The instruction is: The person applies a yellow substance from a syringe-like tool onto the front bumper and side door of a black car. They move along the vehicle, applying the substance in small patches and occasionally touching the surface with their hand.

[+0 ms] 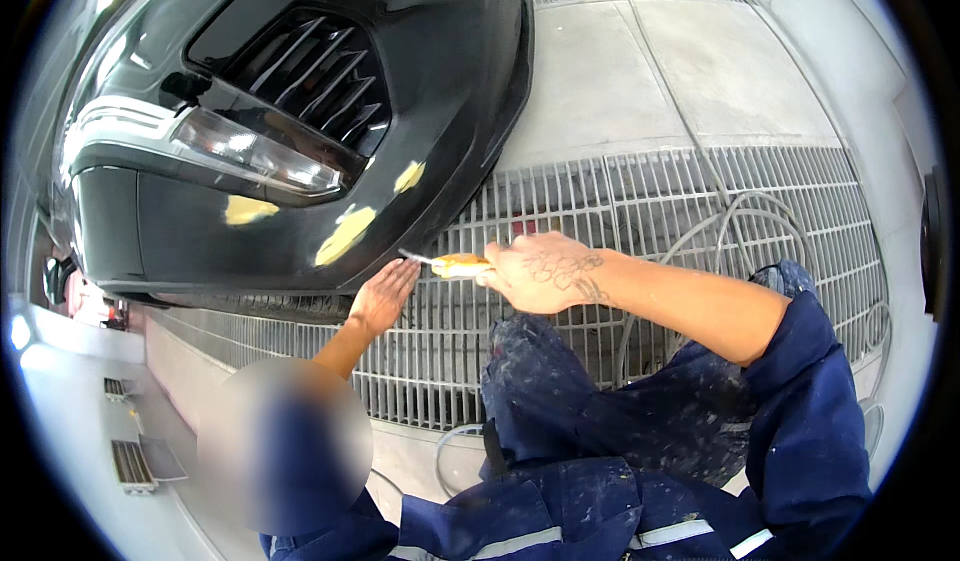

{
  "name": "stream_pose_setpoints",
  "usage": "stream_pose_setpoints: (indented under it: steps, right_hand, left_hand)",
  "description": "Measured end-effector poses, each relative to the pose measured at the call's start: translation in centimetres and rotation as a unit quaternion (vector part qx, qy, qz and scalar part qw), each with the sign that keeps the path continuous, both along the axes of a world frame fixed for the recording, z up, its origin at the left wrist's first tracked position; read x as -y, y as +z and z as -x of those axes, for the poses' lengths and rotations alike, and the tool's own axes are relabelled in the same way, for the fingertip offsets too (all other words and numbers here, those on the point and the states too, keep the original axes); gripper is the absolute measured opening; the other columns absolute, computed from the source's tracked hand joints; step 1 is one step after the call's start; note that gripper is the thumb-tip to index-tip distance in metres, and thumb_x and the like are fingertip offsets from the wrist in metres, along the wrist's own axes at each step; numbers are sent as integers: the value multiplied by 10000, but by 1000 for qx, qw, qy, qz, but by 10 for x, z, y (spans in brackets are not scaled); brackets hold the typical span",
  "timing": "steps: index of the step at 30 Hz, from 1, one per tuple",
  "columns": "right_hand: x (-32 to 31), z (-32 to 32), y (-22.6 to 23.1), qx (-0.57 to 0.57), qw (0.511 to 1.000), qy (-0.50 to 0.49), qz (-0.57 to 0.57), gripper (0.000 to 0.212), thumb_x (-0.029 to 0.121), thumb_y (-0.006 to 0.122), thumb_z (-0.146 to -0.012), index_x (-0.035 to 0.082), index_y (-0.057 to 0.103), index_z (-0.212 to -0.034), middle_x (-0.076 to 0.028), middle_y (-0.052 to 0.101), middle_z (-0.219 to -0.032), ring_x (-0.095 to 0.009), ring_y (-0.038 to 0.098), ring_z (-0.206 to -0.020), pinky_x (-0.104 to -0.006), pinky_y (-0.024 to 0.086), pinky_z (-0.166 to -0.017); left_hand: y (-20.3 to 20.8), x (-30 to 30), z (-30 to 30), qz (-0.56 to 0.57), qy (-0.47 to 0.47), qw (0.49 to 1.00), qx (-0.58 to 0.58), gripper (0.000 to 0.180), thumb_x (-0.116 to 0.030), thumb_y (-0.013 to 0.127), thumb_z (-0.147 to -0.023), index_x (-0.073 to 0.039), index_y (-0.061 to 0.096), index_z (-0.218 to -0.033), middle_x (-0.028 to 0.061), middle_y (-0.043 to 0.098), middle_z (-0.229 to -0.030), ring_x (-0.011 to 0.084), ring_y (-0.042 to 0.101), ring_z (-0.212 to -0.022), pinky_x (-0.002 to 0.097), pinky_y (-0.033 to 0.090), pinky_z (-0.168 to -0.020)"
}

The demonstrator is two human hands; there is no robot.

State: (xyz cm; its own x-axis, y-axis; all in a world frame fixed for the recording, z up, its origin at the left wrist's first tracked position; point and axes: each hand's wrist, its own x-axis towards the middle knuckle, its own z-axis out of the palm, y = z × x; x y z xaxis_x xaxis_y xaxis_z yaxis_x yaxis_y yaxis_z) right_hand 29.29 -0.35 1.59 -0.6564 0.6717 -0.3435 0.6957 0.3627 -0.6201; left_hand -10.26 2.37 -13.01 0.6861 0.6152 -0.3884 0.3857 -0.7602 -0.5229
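Yellowish filler smeared across a small flat spreader, pinched by its rear end in the right hand, fingers closed around it, blade tip pointing left toward the lower edge of a glossy black car bumper. Held just off the bumper, close beside the left hand, which lies open and flat, fingers together, palm up against the bumper's underside and grasping nothing.

Likely light and thin, with some flex at the blade edge; slippery and messy wherever the paste sits, so best gripped at the clean back end, as now, with the wet front edge kept clear of skin and sleeve. Paste itself soft, probably quick to sag or drop if tilted steeply.

Several pale yellow filler patches already dotted over the bumper face, near a clear fog lamp and below a slatted grille. Underneath, a metal floor grating with a pale hose looped across it, then smooth concrete floor beyond. Blue paint-speckled overalls with reflective bands filling the lower part of the view, knee bent over the grating.
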Motion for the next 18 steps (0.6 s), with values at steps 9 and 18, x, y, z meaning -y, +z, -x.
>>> stream_pose_setpoints:
  steps: [9,18]
  right_hand:
    - [1,16,-1,-17,999,18,-21,521,423,448,-1122,-45,622,-1269,-227,746,-1037,-387,750,-968,-501,589,-841]
    - [-13,68,-34,-71,993,66,-62,495,428,457,-1115,-16,657,-1203,-243,754,-979,-416,748,-928,-525,575,-828]
  left_hand:
    - [12,9,2,-13,22,999,37,712,-248,618,-951,-11,414,-1590,109,306,-1745,198,271,-1615,396,194,-1335]
    - [22,26,16,16,89,996,23,678,-221,529,-985,-31,383,-1620,83,284,-1756,192,237,-1627,399,165,-1345]
